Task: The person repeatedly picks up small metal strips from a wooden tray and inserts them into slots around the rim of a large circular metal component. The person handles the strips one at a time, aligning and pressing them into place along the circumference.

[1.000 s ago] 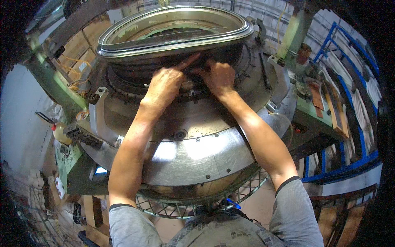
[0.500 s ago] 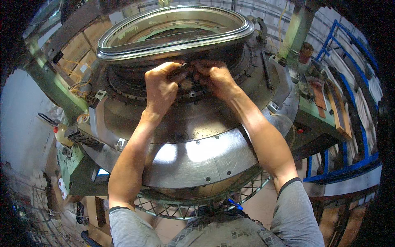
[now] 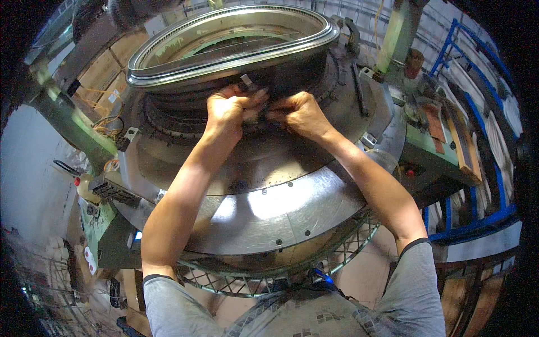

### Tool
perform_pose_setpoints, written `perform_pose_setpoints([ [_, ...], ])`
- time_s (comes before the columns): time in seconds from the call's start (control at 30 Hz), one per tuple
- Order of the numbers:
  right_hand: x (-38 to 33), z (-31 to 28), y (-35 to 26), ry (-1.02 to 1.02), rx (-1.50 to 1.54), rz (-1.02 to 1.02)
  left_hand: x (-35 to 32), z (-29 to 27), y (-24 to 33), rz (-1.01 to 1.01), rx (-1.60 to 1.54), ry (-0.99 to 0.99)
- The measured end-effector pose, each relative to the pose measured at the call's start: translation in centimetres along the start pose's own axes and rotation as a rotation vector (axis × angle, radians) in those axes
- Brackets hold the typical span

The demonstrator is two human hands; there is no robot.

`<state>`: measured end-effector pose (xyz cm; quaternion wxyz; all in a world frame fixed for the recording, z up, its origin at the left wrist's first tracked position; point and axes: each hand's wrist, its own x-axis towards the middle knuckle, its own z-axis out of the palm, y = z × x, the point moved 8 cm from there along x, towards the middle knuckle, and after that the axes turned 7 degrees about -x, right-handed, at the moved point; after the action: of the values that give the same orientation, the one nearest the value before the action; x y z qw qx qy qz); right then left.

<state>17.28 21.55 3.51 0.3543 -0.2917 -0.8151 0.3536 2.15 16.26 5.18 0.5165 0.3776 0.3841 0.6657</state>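
Observation:
Both hands are raised in front of the dark cylinder of a large round machine [image 3: 264,206], just below its bright metal ring [image 3: 236,66]. My left hand [image 3: 228,112] is closed in a pinch, and a small flat metal piece [image 3: 247,82] sticks up beyond its fingers. My right hand [image 3: 301,115] faces it a short way to the right, its fingers curled together. What the right fingers hold, if anything, is hidden in shadow. The two sets of fingertips are close to each other above the machine's dark inner band.
A dark rod [image 3: 360,90] lies on the machine's right side. Green posts [image 3: 78,121] flank it. On the right, a green bench [image 3: 435,160] bears a wooden board, before a blue rack [image 3: 477,106] of pale sheets. A metal lattice ring [image 3: 236,285] runs below the machine's front edge.
My left hand has turned and moved slightly right and down, bringing the flat metal piece into clearer view. My right hand has shifted a little down and right. The whole view has shifted slightly.

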Motion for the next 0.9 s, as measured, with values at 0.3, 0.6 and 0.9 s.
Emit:
perform_pose_setpoints([
  [0.3, -1.5, 1.4, 2.9, -0.343, 0.233, 0.189, 0.8, 0.0, -3.4, -0.218, -0.090, -0.089],
  [0.6, -1.3, -1.0, 4.1, 0.011, 0.070, 0.095, -0.4, -0.5, -1.2, 0.052, -0.002, 0.073],
  [0.9, -1.4, -0.9, 3.2, 0.098, 0.008, -0.048, -4.0, 3.8, 4.1, 0.971, 1.100, 0.040],
])
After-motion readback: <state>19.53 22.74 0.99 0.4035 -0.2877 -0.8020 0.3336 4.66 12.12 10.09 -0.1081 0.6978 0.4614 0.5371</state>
